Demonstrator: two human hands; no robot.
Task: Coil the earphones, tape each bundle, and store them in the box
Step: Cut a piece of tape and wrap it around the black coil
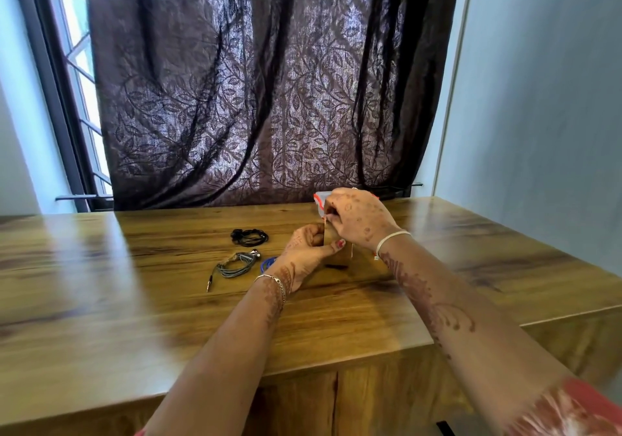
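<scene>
My left hand [309, 248] grips a brown tape roll [340, 254] standing on edge on the wooden table [134, 301]. My right hand [358, 217] is just above it and pinches a thin strip at the roll's top edge. A coiled black earphone [249, 236] lies to the left of my hands. Nearer lies a loosely coiled grey earphone [235, 264], its jack trailing toward me. A blue earphone [267, 263] shows only partly behind my left hand. A clear box with a red-edged lid [319, 201] stands behind my right hand, mostly hidden.
A dark leaf-patterned curtain [269, 99] hangs right behind the table's far edge. A window with bars [77, 65] is at the left, a pale wall [538, 99] at the right. The table's front edge runs just below my forearms.
</scene>
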